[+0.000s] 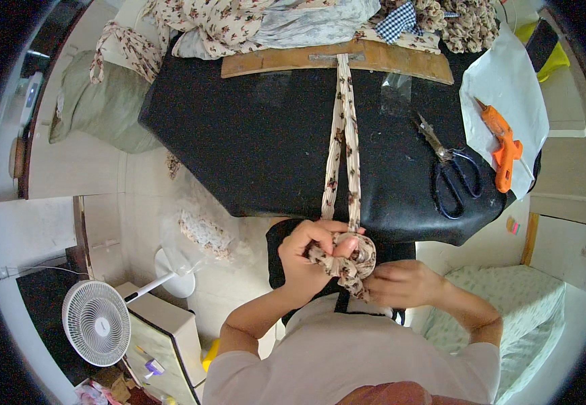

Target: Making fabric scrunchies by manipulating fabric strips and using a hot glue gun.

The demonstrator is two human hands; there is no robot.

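A long doubled strip of cream floral fabric (351,155) runs from the wooden board (272,63) at the far edge down to a gathered, twisted loop of the same fabric (357,273) below the near edge of the black work surface. My left hand (306,260) grips this bundle from the left, thumb pressed onto it and fingers curled around it. My right hand (404,283) touches its lower right part, with curled fingers pinched at the fabric. Dark-handled scissors (451,182) and an orange glue gun (502,148) lie on the right.
The black work surface (239,142) holds piled floral fabric (212,23) at the back and a white sheet (529,115) at right. A standing fan (94,320), a small cabinet (161,310) and a bagged bundle (205,233) are at left. A pale printed cover (522,297) sits lower right.
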